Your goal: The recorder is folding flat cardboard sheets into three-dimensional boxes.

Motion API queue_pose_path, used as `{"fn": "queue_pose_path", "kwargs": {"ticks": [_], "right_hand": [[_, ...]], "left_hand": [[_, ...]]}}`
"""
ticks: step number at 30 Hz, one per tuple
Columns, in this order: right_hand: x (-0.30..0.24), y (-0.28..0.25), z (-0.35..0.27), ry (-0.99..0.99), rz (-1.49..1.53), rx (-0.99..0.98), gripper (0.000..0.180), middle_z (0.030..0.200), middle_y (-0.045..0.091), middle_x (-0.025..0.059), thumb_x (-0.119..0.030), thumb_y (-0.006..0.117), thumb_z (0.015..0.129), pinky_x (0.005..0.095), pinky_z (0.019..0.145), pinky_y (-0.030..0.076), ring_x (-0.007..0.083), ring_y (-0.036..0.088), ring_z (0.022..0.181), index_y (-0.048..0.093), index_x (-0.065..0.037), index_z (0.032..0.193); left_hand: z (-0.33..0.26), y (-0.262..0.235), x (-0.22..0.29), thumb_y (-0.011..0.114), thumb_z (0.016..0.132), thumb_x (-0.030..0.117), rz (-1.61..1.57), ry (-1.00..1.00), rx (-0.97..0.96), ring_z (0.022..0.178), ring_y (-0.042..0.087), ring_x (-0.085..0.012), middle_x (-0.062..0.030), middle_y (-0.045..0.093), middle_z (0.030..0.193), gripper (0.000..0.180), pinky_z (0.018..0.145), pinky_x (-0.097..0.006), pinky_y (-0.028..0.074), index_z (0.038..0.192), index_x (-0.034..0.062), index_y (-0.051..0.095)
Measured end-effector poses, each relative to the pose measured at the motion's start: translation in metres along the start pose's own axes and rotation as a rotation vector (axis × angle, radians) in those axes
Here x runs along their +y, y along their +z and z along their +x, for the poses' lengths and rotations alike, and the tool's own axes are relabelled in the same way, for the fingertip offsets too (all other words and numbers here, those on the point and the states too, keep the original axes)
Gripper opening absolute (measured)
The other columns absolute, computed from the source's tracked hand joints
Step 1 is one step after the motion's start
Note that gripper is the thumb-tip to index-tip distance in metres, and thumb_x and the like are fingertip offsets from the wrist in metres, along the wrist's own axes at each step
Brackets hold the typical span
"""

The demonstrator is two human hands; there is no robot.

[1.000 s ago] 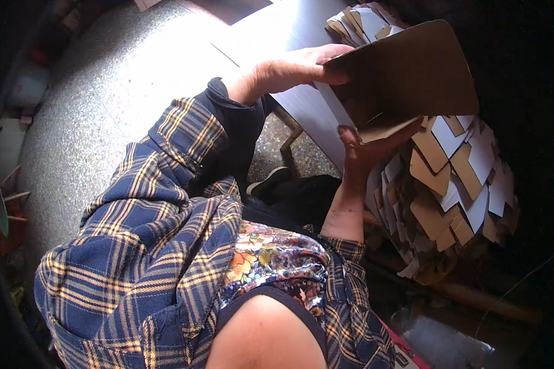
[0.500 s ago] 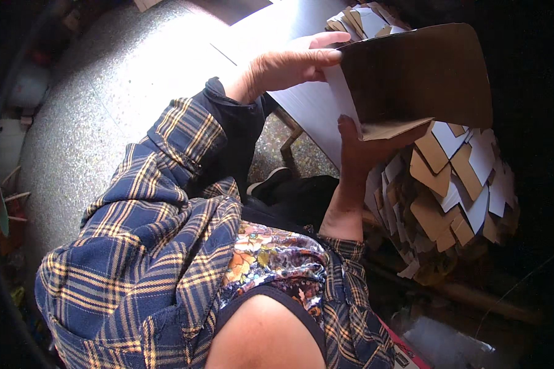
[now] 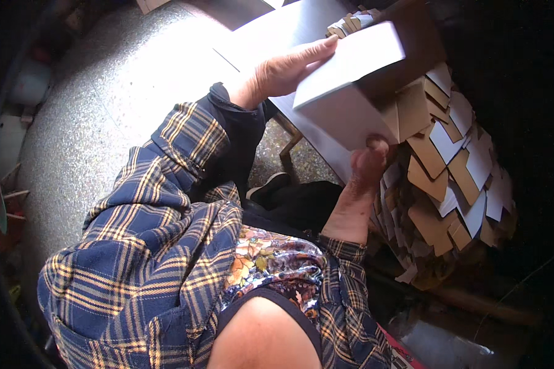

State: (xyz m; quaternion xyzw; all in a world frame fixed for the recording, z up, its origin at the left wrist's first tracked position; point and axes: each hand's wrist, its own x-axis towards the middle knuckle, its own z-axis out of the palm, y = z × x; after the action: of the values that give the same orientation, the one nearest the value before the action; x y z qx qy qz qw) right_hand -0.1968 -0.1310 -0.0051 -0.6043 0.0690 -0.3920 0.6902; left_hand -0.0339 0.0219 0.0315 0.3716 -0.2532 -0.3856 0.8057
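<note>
Strong light washes across a speckled floor (image 3: 74,138) to the left of the left hand (image 3: 283,72), while a pale table (image 3: 308,24) stretches out beneath and beyond that hand; deep shadow swallows the room to the far right of the right hand (image 3: 369,165).

Strong light from the top of the view bleached the speckled floor (image 3: 160,61) and the tabletop (image 3: 283,27) almost to white and glared off the carton's white flap (image 3: 369,52), while its brown inside (image 3: 409,64) sank into shadow. The left hand (image 3: 286,71) was brightly lit, the right hand (image 3: 369,163) dimmer and slightly blurred, and the pile of cardboard pieces (image 3: 428,175) faded into near-black rightward. Fisheye distortion bent the scene toward a dark rim, where far-left detail was murky and soft.
</note>
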Motion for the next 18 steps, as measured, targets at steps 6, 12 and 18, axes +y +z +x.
{"fn": "queue_pose_path", "kwargs": {"ticks": [6,12,18], "right_hand": [[0.001,0.003,0.007,-0.132,-0.525,-0.022,0.04,0.112,0.059,0.0119,-0.023,0.061,0.08,0.037,0.091,0.046,0.0247,0.057,0.105,0.058,0.001,0.111],[0.024,-0.028,0.022,-0.737,-1.91,-0.239,0.045,0.118,0.059,0.0135,-0.028,0.06,0.083,0.0398,0.098,0.041,0.0269,0.056,0.11,0.055,-0.001,0.118],[0.018,-0.002,0.033,-1.633,-4.123,0.55,0.039,0.114,0.061,0.011,-0.025,0.06,0.084,0.0364,0.093,0.044,0.023,0.057,0.106,0.059,-0.001,0.115]], "left_hand": [[-0.006,-0.004,-0.001,0.068,0.083,0.048,-0.182,0.034,-0.044,0.119,0.051,-0.0245,-0.0128,0.055,0.126,0.067,0.099,-0.04,0.045,0.128,0.0008,0.05],[-0.004,0.003,0.008,0.064,0.082,0.055,-0.192,-0.04,-0.253,0.131,0.039,-0.0335,-0.0123,0.039,0.144,0.085,0.105,-0.054,0.036,0.142,0.0047,0.032],[-0.01,-0.003,-0.001,0.068,0.083,0.045,-0.217,0.128,-0.147,0.133,0.038,-0.0213,-0.0123,0.045,0.14,0.07,0.11,-0.041,0.031,0.137,0.0078,0.044]]}}
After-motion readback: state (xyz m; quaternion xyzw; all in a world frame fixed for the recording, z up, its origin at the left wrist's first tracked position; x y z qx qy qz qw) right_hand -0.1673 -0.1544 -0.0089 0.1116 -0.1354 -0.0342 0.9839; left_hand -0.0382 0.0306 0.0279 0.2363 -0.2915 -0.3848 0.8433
